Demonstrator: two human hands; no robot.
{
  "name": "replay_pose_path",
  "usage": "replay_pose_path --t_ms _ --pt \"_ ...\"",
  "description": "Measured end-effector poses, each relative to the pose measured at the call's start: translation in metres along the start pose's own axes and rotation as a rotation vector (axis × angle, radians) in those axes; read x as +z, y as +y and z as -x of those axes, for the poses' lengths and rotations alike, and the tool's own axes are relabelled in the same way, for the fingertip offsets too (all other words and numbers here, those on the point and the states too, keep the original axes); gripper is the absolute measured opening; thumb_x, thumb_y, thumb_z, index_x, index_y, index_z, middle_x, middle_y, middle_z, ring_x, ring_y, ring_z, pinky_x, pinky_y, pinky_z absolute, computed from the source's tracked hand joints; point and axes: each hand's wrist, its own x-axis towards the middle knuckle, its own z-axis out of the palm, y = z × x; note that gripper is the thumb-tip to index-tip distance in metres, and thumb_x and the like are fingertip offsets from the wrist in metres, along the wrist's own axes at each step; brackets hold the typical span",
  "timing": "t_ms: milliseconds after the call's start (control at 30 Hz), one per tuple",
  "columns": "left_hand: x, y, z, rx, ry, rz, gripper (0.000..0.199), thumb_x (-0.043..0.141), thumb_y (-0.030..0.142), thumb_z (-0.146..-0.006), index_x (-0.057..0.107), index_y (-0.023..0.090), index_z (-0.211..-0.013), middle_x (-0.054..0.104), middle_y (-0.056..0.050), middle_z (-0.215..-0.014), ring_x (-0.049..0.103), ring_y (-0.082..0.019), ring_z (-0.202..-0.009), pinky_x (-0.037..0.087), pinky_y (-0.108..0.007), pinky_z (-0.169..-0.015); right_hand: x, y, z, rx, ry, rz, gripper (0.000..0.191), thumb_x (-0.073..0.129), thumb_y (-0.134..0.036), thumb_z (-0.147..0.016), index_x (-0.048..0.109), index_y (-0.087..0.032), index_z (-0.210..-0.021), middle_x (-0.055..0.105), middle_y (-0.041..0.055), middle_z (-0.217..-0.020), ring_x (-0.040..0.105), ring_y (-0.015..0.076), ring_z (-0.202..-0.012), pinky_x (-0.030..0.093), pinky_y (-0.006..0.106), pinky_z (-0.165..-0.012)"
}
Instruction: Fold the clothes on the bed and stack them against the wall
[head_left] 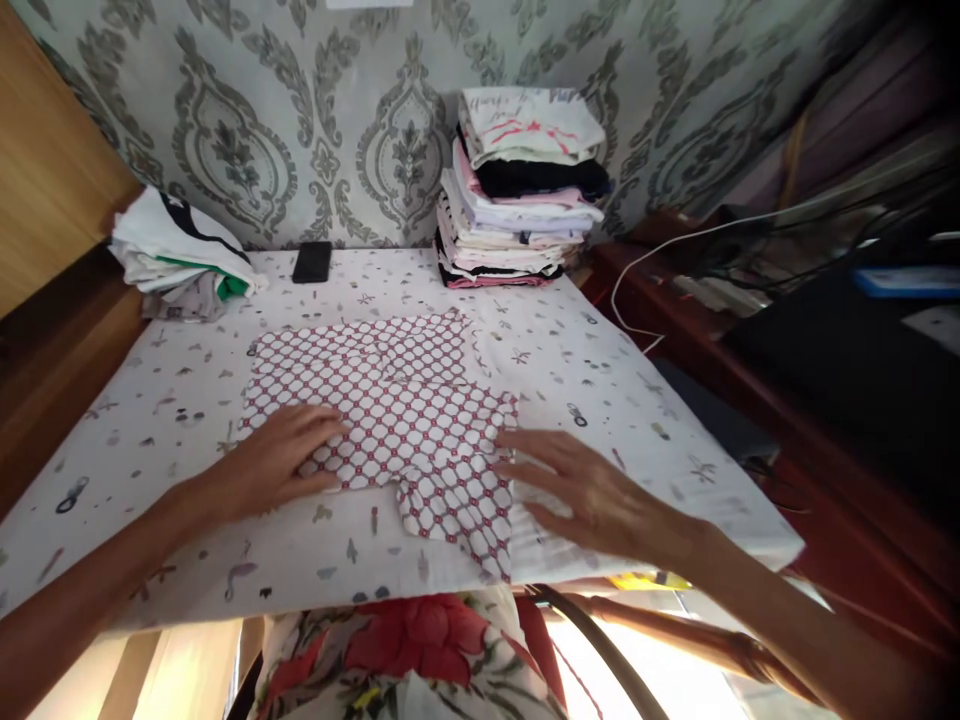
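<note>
The flat white fabric garment bears a dark lattice with red dots at its crossings. The white cloth-covered desk carries small grey and black motifs. Near its far right corner, the tall stack of folded clothes layers white, pink, black and lilac.
</note>
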Motion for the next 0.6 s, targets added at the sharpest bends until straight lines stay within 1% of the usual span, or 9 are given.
replay_pose_path --t_ms 67,133,267,367,400,467,533,567,600 --pt "0.004 0.01 0.01 0.048 -0.002 -0.053 0.049 0.054 0.051 -0.091 0.056 0.03 -0.135 0.056 -0.008 -0.141 0.05 -0.03 -0.126 0.042 -0.043 -0.105 0.001 -0.015 0.008 -0.032 -0.024 0.0 0.044 0.054 -0.02 -0.094 0.057 -0.03 -0.137 0.058 0.0089 -0.143 0.054 0.0255 -0.132 0.051 0.049 -0.106" --pt "0.01 0.01 0.019 0.075 0.021 -0.106 0.048 0.053 0.04 -0.09 0.055 0.031 -0.137 0.057 -0.007 -0.14 0.052 -0.029 -0.125 0.044 -0.043 -0.103 0.007 -0.025 0.007 -0.072 -0.015 -0.032 0.04 0.053 -0.016 -0.094 0.061 -0.027 -0.132 0.063 0.0098 -0.137 0.056 0.0235 -0.13 0.053 0.045 -0.104" --pt "0.022 -0.006 0.04 0.047 0.091 -0.19 0.048 0.044 0.021 -0.087 0.061 0.031 -0.131 0.063 -0.007 -0.134 0.058 -0.028 -0.119 0.05 -0.042 -0.096 0.018 -0.031 -0.003 -0.132 0.053 -0.092 0.028 0.05 -0.015 -0.096 0.068 -0.023 -0.115 0.071 0.0104 -0.119 0.061 0.0223 -0.121 0.057 0.041 -0.096" --pt "0.019 -0.016 0.049 -0.039 0.125 -0.145 0.043 0.041 0.02 -0.088 0.066 0.027 -0.122 0.066 -0.009 -0.129 0.06 -0.029 -0.116 0.051 -0.042 -0.096 0.016 -0.029 -0.01 -0.11 0.063 -0.164 0.028 0.045 -0.012 -0.096 0.068 -0.021 -0.11 0.073 0.0114 -0.111 0.063 0.0223 -0.115 0.058 0.041 -0.093" --pt "0.014 -0.019 0.049 -0.078 0.096 -0.081 0.039 0.042 0.023 -0.09 0.068 0.026 -0.119 0.067 -0.009 -0.126 0.061 -0.028 -0.114 0.052 -0.04 -0.095 0.013 -0.026 -0.014 -0.077 0.06 -0.219 0.029 0.044 -0.011 -0.096 0.069 -0.02 -0.108 0.074 0.0112 -0.107 0.065 0.0219 -0.111 0.058 0.041 -0.092" --pt "-0.003 -0.023 0.042 -0.183 -0.023 0.126 0.031 0.043 0.032 -0.092 0.07 0.025 -0.108 0.071 -0.007 -0.113 0.064 -0.026 -0.104 0.054 -0.034 -0.088 0.007 -0.017 -0.03 0.048 0.051 -0.381 0.027 0.044 -0.011 -0.095 0.069 -0.019 -0.102 0.074 0.0091 -0.097 0.068 0.0198 -0.097 0.058 0.036 -0.084" --pt "-0.02 -0.028 0.028 -0.327 -0.096 0.369 0.03 0.049 0.044 -0.09 0.07 0.023 -0.097 0.071 -0.004 -0.094 0.065 -0.024 -0.089 0.054 -0.029 -0.075 0.004 0.001 -0.056 0.246 0.089 -0.59 0.021 0.048 -0.015 -0.091 0.069 -0.019 -0.093 0.072 0.0045 -0.084 0.067 0.0165 -0.078 0.056 0.03 -0.071" --pt "-0.027 -0.032 0.021 -0.425 -0.07 0.466 0.032 0.054 0.05 -0.086 0.069 0.023 -0.092 0.07 -0.003 -0.087 0.065 -0.023 -0.082 0.053 -0.028 -0.069 0.004 0.013 -0.072 0.363 0.13 -0.701 0.016 0.052 -0.018 -0.089 0.068 -0.019 -0.088 0.069 0.0019 -0.077 0.064 0.015 -0.07 0.054 0.027 -0.065" --pt "-0.032 -0.035 0.014 -0.53 -0.012 0.547 0.035 0.059 0.055 -0.081 0.069 0.022 -0.089 0.068 -0.002 -0.081 0.063 -0.022 -0.076 0.052 -0.027 -0.064 0.006 0.025 -0.089 0.499 0.217 -0.802 0.011 0.055 -0.022 -0.086 0.066 -0.019 -0.083 0.065 -0.0005 -0.068 0.06 0.0137 -0.063 0.05 0.025 -0.059"
